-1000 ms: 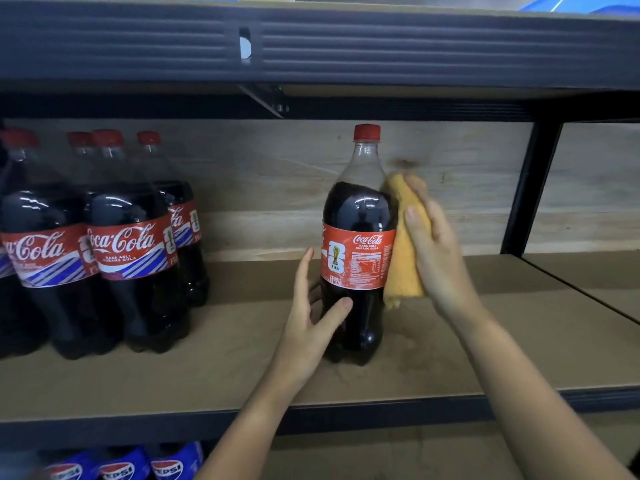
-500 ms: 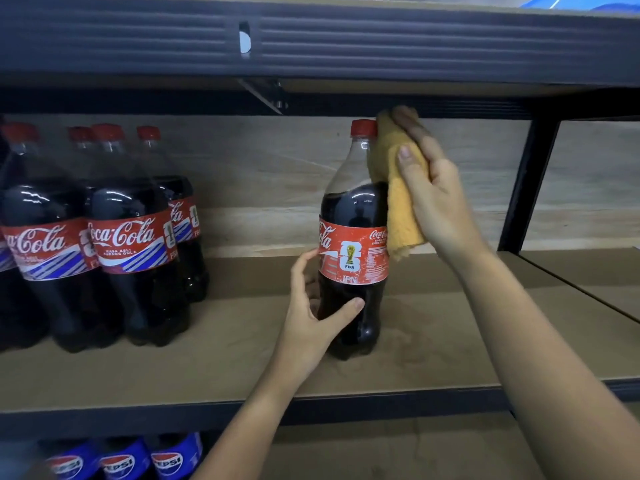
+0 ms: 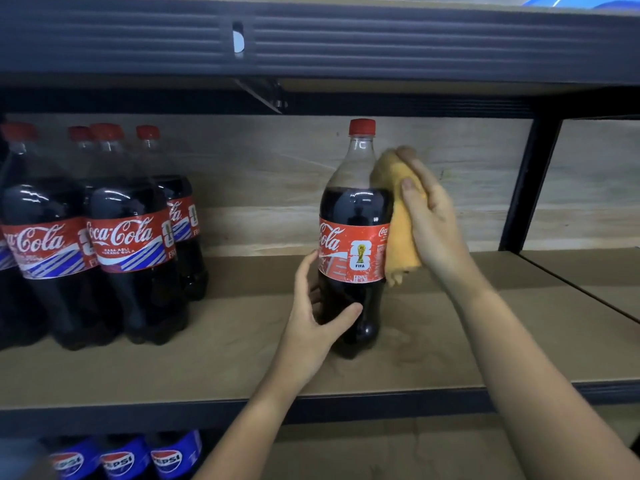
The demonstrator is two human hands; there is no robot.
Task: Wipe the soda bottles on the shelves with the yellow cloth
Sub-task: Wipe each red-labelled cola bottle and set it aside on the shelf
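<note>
A large Coca-Cola bottle (image 3: 353,233) with a red cap and red label stands upright on the brown shelf board (image 3: 221,344). My left hand (image 3: 318,313) grips its dark lower body, thumb across the front. My right hand (image 3: 433,220) holds the folded yellow cloth (image 3: 398,223) and presses it against the bottle's right side, from the shoulder down to the label.
Several more Coca-Cola bottles (image 3: 128,233) stand grouped at the left of the same shelf. Pepsi bottles (image 3: 117,459) show on the shelf below. A dark metal beam (image 3: 311,39) runs overhead and a black upright post (image 3: 526,181) stands at the right.
My right hand and the cloth have slid down from the bottle's cap to its shoulder and label. The bottle has turned a little in my left hand's grip.
</note>
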